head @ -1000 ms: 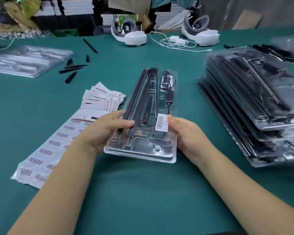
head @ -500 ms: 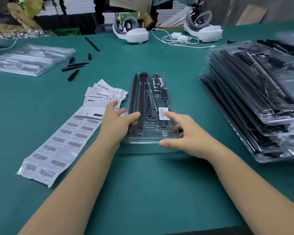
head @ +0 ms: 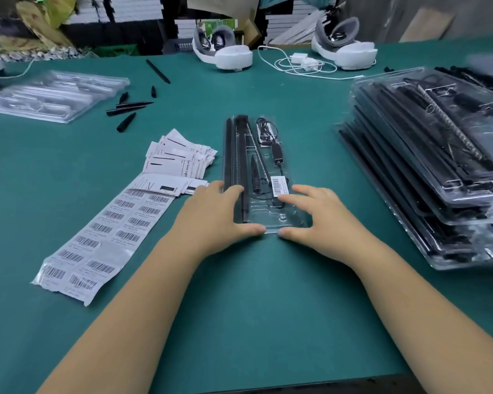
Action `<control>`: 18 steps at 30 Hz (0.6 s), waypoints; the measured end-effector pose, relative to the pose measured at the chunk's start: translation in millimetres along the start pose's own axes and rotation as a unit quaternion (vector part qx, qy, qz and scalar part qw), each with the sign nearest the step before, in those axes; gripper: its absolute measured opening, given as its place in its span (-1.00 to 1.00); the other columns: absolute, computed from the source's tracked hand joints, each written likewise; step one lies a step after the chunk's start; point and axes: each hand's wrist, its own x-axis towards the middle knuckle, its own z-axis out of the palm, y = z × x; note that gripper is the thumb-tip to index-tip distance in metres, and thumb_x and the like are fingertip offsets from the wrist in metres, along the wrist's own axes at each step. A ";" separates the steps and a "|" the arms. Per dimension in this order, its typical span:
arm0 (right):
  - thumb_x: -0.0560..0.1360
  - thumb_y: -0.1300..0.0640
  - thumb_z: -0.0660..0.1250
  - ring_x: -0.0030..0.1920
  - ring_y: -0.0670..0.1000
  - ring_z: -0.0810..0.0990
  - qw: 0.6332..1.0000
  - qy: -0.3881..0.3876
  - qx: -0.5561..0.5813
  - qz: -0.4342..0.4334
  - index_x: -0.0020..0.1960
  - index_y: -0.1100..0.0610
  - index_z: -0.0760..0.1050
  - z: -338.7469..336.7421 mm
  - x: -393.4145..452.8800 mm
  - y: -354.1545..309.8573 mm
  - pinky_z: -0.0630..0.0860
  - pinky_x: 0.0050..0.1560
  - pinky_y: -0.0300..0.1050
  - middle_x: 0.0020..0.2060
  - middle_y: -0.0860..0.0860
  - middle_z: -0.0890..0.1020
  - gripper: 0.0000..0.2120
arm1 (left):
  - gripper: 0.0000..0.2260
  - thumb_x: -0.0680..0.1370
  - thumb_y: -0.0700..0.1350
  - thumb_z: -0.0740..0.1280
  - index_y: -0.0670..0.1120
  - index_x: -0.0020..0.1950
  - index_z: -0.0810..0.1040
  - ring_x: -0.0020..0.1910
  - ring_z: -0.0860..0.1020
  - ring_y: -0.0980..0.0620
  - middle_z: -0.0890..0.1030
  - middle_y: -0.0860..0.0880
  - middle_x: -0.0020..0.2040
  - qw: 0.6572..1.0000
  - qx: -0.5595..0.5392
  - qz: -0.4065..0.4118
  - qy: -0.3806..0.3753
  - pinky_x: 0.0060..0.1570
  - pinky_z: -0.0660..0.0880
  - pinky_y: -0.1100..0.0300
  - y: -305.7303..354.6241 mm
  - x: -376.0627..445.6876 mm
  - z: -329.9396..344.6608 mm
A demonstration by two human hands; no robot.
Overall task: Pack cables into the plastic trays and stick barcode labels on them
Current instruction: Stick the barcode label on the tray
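Pressing down on the near end of the clear plastic blister tray [head: 264, 177], the left hand [head: 217, 214] and the right hand [head: 316, 220] lay flat with fingers spread and mostly straight, thumbs meeting at the tray's near edge; neither gripped anything. The tray rested lengthwise on the green table mat [head: 256, 308], holding black rods and a coiled black cable [head: 266, 132] at its far end.

A small white barcode label [head: 279, 185] sat on the lid, just beside the right fingertips. Judging from this, uneven pressure could leave the lid unsnapped, or a sliding finger could lift the label's corner.

To the left lay the strip of barcode stickers [head: 103, 240]; their print was too small to read. Beyond it, the fanned white instruction leaflets [head: 180, 157] showed partial wording that looked like "Grow Light". Farther right stood the stack of packed trays [head: 439, 166].
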 end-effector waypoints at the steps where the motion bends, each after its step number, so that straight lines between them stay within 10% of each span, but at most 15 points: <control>1: 0.41 -0.15 0.40 0.45 -0.05 0.09 1.000 -0.013 -0.004 -0.004 0.42 -0.18 0.30 -0.7 0.0 0.5 0.10 0.45 -0.01 0.47 -0.12 0.21 -0.38 | -0.13 0.28 0.47 0.25 0.07 0.50 0.23 0.41 0.24 -0.08 0.29 -0.07 0.45 1.000 0.001 -0.002 -0.011 0.33 0.26 0.03 0.0 0.5 0.2; 9: 0.46 -0.14 0.34 0.43 0.05 0.17 0.998 0.005 -0.056 0.022 0.46 -0.12 0.25 -1.2 2.6 0.0 0.16 0.41 -0.02 0.47 -0.08 0.23 -0.39 | -0.26 0.41 0.35 0.31 0.10 0.51 0.21 0.38 0.23 -0.06 0.27 -0.08 0.44 0.998 -0.051 0.027 -0.014 0.30 0.22 0.09 3.6 6.1 5.5; 18: 0.57 0.02 0.19 0.42 0.10 0.16 0.986 0.040 -0.148 0.061 0.47 0.05 0.22 -4.9 6.4 7.9 0.19 0.35 0.00 0.47 0.03 0.22 -0.51 | -0.40 0.53 0.39 0.01 0.29 0.53 -0.04 0.46 0.18 -0.18 0.03 -0.26 0.55 0.986 0.137 0.058 -0.073 0.35 0.18 -0.03 39.7 44.2 11.4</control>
